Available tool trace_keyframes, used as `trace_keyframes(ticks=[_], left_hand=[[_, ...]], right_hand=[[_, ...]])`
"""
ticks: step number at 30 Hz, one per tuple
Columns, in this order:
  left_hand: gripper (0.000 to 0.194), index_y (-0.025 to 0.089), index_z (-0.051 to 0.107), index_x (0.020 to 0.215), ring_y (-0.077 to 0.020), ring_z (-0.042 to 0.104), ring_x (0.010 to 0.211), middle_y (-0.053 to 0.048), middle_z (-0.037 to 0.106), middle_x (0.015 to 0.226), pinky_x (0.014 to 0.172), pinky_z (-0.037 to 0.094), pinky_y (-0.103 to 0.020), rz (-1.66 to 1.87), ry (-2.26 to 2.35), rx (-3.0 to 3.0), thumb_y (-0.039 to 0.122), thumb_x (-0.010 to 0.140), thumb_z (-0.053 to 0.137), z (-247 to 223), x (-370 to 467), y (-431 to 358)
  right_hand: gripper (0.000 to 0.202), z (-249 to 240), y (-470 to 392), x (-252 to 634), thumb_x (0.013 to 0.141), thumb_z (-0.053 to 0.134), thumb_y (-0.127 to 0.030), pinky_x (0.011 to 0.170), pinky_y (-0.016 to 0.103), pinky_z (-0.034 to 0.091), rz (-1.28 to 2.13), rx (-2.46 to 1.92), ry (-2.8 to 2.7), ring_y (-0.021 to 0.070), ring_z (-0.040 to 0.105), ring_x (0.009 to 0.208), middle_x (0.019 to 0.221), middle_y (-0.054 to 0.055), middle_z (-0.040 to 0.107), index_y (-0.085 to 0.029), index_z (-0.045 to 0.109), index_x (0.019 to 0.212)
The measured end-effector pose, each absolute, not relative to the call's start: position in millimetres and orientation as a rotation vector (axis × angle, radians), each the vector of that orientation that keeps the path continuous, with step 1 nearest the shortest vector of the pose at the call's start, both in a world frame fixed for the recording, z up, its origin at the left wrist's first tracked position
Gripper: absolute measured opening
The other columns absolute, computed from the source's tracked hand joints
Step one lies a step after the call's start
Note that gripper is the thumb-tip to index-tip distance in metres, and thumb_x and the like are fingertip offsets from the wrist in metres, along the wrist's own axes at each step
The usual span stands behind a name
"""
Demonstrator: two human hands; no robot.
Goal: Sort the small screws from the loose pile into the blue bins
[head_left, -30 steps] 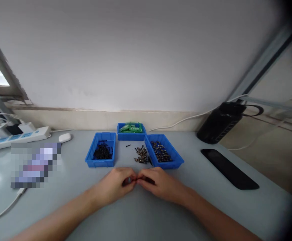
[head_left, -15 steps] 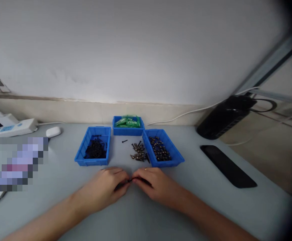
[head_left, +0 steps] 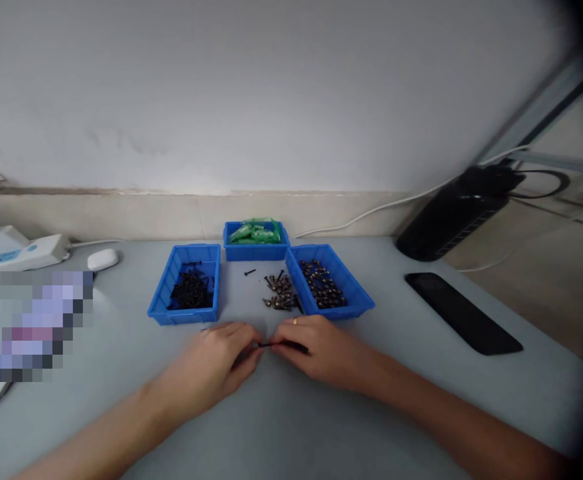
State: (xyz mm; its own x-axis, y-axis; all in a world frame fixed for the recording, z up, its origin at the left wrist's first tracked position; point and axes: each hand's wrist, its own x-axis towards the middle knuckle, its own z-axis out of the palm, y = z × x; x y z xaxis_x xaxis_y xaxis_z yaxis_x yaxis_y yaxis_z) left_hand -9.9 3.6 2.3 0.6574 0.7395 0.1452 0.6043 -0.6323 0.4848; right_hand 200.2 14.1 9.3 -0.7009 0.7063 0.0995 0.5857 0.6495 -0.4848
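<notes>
A person's left hand (head_left: pixel 219 360) and right hand (head_left: pixel 324 350) meet over a gray table (head_left: pixel 271 427), a thin dark piece (head_left: pixel 266 345) spanning the small gap between their fingertips. The grip of each hand is narrow, thumb and fingers pinched on one end of the piece. A second ago the fingertips touch and all but hide it; now they stand slightly apart, and more of it shows. A ring (head_left: pixel 295 321) glints on the right hand.

Just beyond the hands lies a loose pile (head_left: pixel 280 293) of dark and brassy screws, with a lone screw (head_left: pixel 250 272) farther back to its left. Both lie as in the earlier frames. The left bin (head_left: pixel 159 311), blue, holds black screws (head_left: pixel 191 290); the right bin (head_left: pixel 354 299), also blue, holds brassy parts (head_left: pixel 324 287). Between them at the back, the rear bin (head_left: pixel 255 253) carries green packets (head_left: pixel 255 233). A black bottle (head_left: pixel 446 220) and a flat black object (head_left: pixel 464 313) are at right, a white case (head_left: pixel 103 259) and power strip (head_left: pixel 46 251) at left. The camera's view has shifted slightly.
</notes>
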Motion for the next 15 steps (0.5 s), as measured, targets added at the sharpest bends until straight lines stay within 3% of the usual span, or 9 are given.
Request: trace_keyframes(ticks=[9, 15], left_hand=[[0.006, 0.02, 0.052, 0.086, -0.0144, 0.056, 0.07, 0.001, 0.056, 0.078, 0.062, 0.04, -0.025, 0.43, 1.06, 2.415, 0.016, 0.088, 0.047, 1, -12, 4], [0.01, 0.018, 0.051, 0.084, -0.0153, 0.055, 0.07, 0.0, 0.055, 0.078, 0.061, 0.04, -0.026, 0.398, 1.031, 2.464, 0.022, 0.091, 0.046, 5, -11, -1]], right_hand=[[0.018, 8, 3, 189, 0.089, 0.05, -0.021, 0.057, 0.024, 0.036, 0.647, -1.182, -2.579, 0.0127, 0.052, 0.061, 0.066, -0.001, 0.055, -0.017, 0.054, 0.072], [0.014, 9, 0, 196, 0.09, 0.05, -0.023, 0.063, 0.023, 0.038, 0.759, -1.207, -2.502, 0.0121, 0.056, 0.068, 0.072, -0.002, 0.06, -0.018, 0.056, 0.079]])
